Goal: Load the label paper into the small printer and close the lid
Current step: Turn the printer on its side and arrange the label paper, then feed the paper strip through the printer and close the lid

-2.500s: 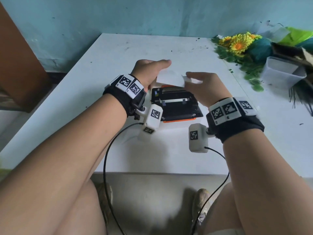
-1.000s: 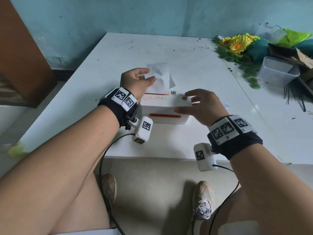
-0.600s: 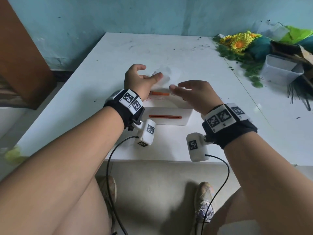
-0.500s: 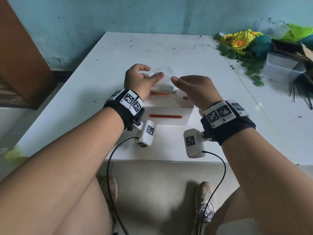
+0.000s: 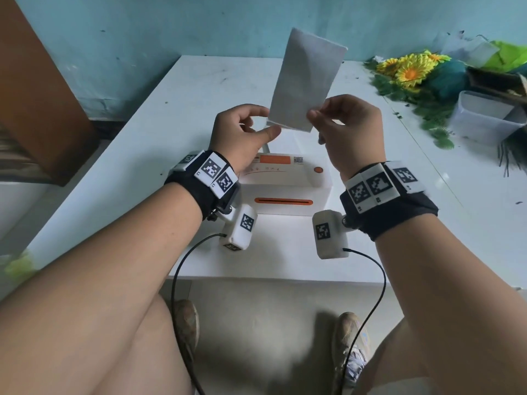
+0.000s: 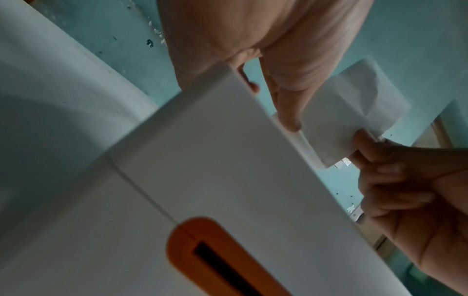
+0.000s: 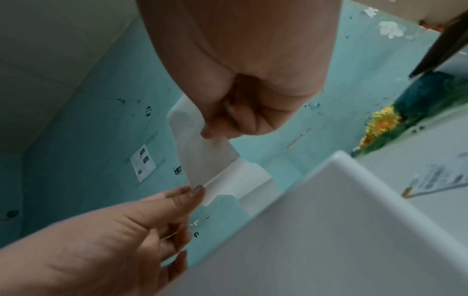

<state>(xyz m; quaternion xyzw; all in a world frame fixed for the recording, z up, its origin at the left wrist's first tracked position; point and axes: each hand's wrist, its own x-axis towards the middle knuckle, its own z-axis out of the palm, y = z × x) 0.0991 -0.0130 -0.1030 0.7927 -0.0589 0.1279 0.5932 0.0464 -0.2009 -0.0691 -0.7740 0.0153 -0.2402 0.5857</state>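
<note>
Lifting clear of the small printer (image 5: 285, 185), the label paper (image 5: 306, 82) now stands upright in the air above and behind it, where half a second ago it lay low against the top of the closed lid. The right hand (image 5: 349, 131) pinches the sheet's lower right corner between thumb and fingertip, and the left hand (image 5: 242, 135) pinches at the lower left, where a lower layer of paper shows under the raised one (the right wrist view shows a white strip running on down behind the printer's back edge). The lid (image 5: 281, 173) sits shut on the white table (image 5: 148, 132), orange slot facing the person. Since the lid was open with the dark compartment showing a couple of seconds earlier, closing looks done; I judge what remains is dealing with this loose leading sheet, perhaps tearing it off or straightening it.
</note>
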